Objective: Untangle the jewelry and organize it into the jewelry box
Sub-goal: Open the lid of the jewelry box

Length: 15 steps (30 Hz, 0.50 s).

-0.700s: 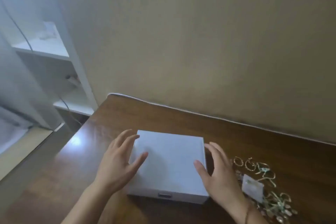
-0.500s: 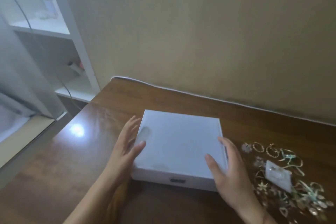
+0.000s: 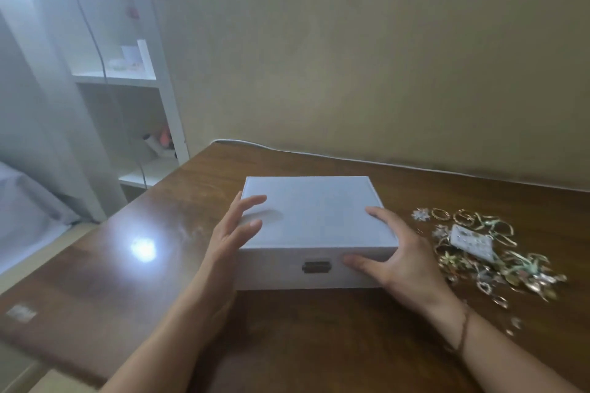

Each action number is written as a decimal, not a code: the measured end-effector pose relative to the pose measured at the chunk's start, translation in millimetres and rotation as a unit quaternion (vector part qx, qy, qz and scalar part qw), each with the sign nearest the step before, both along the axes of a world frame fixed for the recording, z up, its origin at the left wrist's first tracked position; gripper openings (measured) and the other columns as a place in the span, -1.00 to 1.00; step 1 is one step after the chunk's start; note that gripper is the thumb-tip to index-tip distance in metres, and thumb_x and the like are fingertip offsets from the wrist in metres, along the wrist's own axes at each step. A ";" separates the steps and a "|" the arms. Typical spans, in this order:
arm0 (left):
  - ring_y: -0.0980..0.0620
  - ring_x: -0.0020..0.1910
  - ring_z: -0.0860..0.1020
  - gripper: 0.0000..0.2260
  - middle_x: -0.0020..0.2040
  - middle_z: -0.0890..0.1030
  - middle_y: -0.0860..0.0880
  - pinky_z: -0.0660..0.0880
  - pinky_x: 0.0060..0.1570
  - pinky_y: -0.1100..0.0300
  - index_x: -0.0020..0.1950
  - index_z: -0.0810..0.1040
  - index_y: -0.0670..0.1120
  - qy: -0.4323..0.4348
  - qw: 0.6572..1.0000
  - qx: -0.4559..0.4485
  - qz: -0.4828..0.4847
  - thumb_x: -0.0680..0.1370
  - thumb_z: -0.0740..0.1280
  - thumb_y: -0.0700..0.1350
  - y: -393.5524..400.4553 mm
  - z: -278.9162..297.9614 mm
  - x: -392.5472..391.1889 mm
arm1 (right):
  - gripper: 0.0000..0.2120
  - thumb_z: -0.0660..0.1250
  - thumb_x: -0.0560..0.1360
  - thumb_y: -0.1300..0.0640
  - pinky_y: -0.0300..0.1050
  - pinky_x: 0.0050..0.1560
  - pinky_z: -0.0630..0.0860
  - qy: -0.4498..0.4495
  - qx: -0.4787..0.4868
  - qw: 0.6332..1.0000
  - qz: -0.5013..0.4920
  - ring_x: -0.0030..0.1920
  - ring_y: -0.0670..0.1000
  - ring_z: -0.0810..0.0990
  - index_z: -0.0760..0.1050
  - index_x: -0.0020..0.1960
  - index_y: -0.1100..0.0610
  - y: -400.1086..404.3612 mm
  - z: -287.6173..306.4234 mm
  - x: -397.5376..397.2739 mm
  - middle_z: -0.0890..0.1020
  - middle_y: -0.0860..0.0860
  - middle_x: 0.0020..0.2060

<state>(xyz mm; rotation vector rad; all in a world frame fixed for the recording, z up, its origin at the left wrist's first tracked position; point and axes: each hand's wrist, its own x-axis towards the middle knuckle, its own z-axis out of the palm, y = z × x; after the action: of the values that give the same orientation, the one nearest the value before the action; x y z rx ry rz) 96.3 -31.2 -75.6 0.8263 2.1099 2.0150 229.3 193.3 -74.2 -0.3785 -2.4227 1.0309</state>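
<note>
The brown wooden worktop (image 3: 319, 329) runs along a beige wall (image 3: 383, 57), its far left corner next to a white shelf unit (image 3: 137, 80).

A white jewelry box (image 3: 314, 217) sits closed near the middle of the worktop, its dark metal latch (image 3: 316, 267) on the front face turned toward the person.

The left hand (image 3: 234, 233) lies against the box's left side, fingers (image 3: 253, 201) straight and slightly spread, their tips resting on the lid. The right hand (image 3: 402, 260) grips the front right corner of the box: its fingers (image 3: 380, 214) curve over the lid edge and the thumb presses on the front face, right of the latch. A thin dark bracelet (image 3: 463, 329) circles the right wrist.

The tangled jewelry (image 3: 498, 260) lies in a loose heap toward the right edge of the worktop, just beside the right hand (gold hoops, chains and small flower-shaped pieces, too knotted to tell apart). A small white card (image 3: 472, 241) lies on top of the heap.
</note>
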 end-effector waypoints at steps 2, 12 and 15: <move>0.25 0.41 0.24 -0.36 0.55 0.18 0.26 0.18 0.21 0.28 0.24 0.55 0.26 0.007 0.999 -0.015 0.031 0.18 0.28 0.37 -6.5 -1.9 21.1 | -0.11 0.55 0.16 -0.27 -0.23 0.12 0.45 -0.013 -0.037 0.999 0.016 0.24 -0.06 0.40 0.31 0.41 -0.16 -2.9 0.2 9.3 0.39 -0.19 0.22; 0.21 0.51 0.20 -0.46 0.52 0.23 0.20 0.26 0.37 0.37 0.28 0.48 0.17 0.177 0.981 -0.058 0.045 0.33 0.45 0.20 -27.8 -29.9 35.7 | -0.77 0.32 0.40 -0.19 -0.26 -0.50 0.34 0.090 0.329 0.936 -0.089 -0.43 -0.08 0.58 0.44 -0.24 -0.04 -89.6 -24.6 39.8 0.55 -0.12 -0.41; 0.21 0.50 0.22 -0.47 0.51 0.25 0.19 0.22 0.36 0.42 0.27 0.48 0.12 0.183 0.980 -0.049 0.052 0.32 0.44 0.15 -26.6 -31.4 34.9 | -0.73 0.48 0.35 -0.17 -0.24 -0.57 0.46 0.062 0.313 0.943 -0.098 -0.47 -0.07 0.60 0.46 -0.23 -0.05 -101.3 -26.0 27.1 0.58 -0.12 -0.42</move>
<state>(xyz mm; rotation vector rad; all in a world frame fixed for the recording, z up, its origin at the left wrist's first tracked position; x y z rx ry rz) 131.1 -57.8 -107.0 1.1703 2.4691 1.9048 256.4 92.0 -100.2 -0.3057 -2.3803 0.1622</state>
